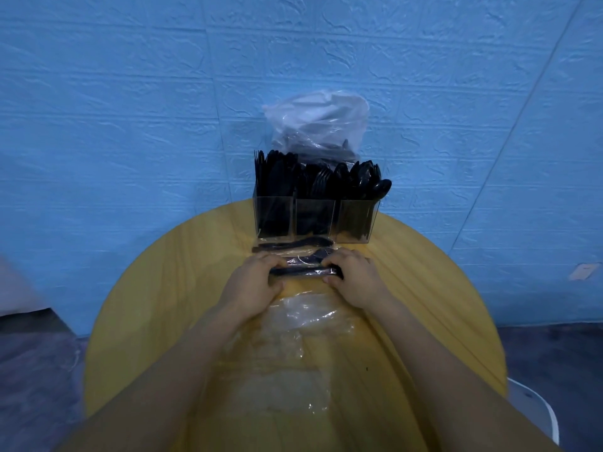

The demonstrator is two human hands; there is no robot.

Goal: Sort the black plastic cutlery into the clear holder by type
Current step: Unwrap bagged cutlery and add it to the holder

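Clear holder (315,216) at the counter's far edge is mostly filled; one wrapped cutlery piece (305,271) is gripped by left hand (253,283) and right hand (354,277), two more left.

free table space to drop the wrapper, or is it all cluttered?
Bare table left of the left hand, and right of the right hand out to the rim. Crowded down the middle: clear holder, loose cutlery, empty wrappers between the arms.
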